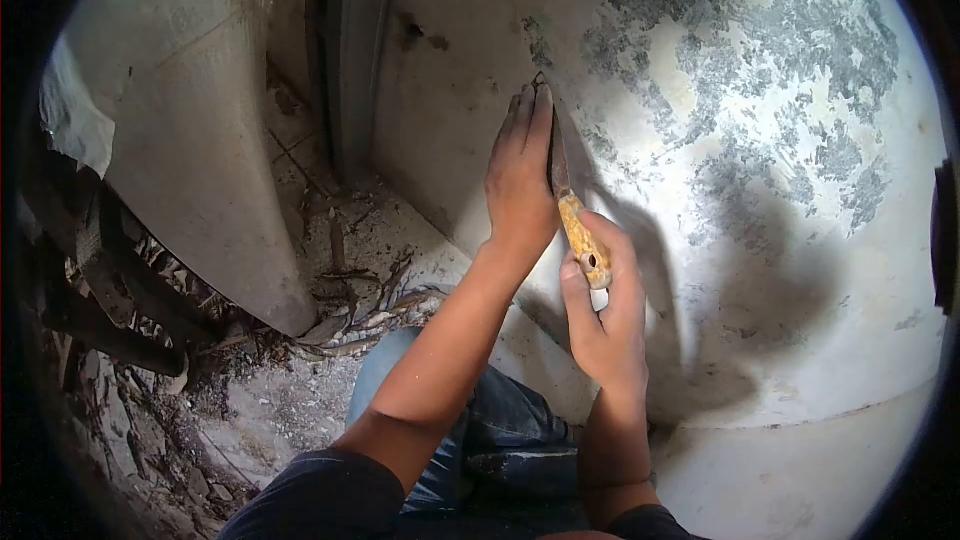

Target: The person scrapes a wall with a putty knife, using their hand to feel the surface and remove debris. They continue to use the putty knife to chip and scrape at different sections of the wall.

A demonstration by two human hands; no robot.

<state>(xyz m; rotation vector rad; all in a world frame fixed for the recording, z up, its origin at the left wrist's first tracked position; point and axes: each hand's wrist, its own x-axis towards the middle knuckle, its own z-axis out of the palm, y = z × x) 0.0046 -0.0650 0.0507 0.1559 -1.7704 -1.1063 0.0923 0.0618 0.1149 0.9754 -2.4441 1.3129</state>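
In the head view, a scraper [577, 223] with a worn yellow handle, a hole near its end and a dark blade seen nearly edge-on points up at the wall. My right hand [613, 325] is closed around the handle's lower part, thumb on the left side. Stretched along the blade's left side, my left hand [522, 165] lies flat with its fingers straight and close together, touching the blade. The blade's tip is by my left fingertips, close to the pale wall [470, 50]. My left palm is hidden.
Grey flaked patches [720, 60] mark the wall at upper right. On the left leans a large pale curved panel [190, 140], with dark slats [140, 290] beside it. Debris and dry leaves [240, 380] cover the floor. My jeans-clad knee [400, 350] is below my arms.
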